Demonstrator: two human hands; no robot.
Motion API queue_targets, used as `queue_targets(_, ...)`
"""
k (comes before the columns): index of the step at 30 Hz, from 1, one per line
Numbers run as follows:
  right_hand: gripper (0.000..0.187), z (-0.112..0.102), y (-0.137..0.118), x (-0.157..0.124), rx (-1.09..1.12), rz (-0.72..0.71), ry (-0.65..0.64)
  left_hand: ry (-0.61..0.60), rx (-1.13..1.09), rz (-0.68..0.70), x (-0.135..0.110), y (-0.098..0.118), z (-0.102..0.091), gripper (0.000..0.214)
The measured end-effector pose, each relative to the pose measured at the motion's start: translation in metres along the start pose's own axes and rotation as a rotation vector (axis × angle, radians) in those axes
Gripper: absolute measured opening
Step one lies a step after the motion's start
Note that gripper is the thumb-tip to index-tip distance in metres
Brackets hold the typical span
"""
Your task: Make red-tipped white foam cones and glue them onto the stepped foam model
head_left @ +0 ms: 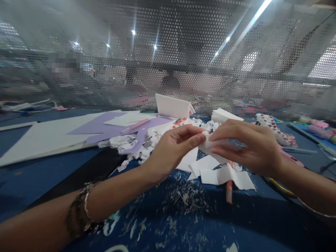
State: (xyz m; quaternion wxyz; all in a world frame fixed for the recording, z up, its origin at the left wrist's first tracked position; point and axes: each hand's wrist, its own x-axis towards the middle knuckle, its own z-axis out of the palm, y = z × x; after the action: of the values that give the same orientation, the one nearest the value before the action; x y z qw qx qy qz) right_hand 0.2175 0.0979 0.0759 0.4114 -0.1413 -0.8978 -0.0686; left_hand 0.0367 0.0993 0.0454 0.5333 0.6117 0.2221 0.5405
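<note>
Between my two hands, above the blue table, is a small piece of white paper (207, 145), apparently folded or rolled. The thumb and fingers of my left hand (177, 145) pinch its left side. My right hand (245, 143) grips it from the right, fingers bent around it. Just below lie several white paper strips (222, 175), flat or creased. An orange stick-like tool (229, 192) lies partly under them. Behind my left hand spreads a heap of crumpled white paper bits (126, 143), some with red spots (183, 120).
White sheets (49, 134) and purple sheets (101, 124) cover the left of the table, beside a dark flat strip (91, 171). Behind stands a folded white card (172, 105) before a perforated metal screen (183, 56). Pink fluffy pieces (319, 127) lie far right. Scraps (186, 199) litter the front.
</note>
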Motion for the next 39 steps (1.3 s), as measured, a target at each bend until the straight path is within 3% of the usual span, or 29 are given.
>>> queue_targets(6, 0.019, -0.006, 0.0, 0.002, -0.115, -0.062, -0.01, 0.005, -0.05, -0.009, 0.001, 0.003, 0.001, 0.014)
queue_targets(13, 0.017, -0.008, 0.0, 0.001, -0.178, -0.107, 0.013, -0.017, 0.045, -0.03, 0.0, 0.0, 0.001, 0.013)
queue_targets(19, 0.004, -0.006, -0.002, 0.004, -0.072, 0.058, 0.009, -0.007, 0.159, 0.045, -0.001, 0.004, 0.003, 0.01)
queue_targets(27, 0.011, -0.002, -0.005, 0.004, -0.088, 0.189, 0.034, 0.101, 0.584, 0.244, -0.009, 0.012, 0.004, 0.013)
queue_targets(31, 0.011, -0.001, -0.008, 0.004, -0.032, 0.225, 0.065, 0.069, 0.591, 0.286, -0.011, 0.014, 0.005, 0.016)
queue_targets(39, 0.006, -0.005, -0.004, 0.003, 0.207, 0.274, 0.046, -0.015, 0.468, 0.197, -0.007, 0.02, 0.006, 0.017)
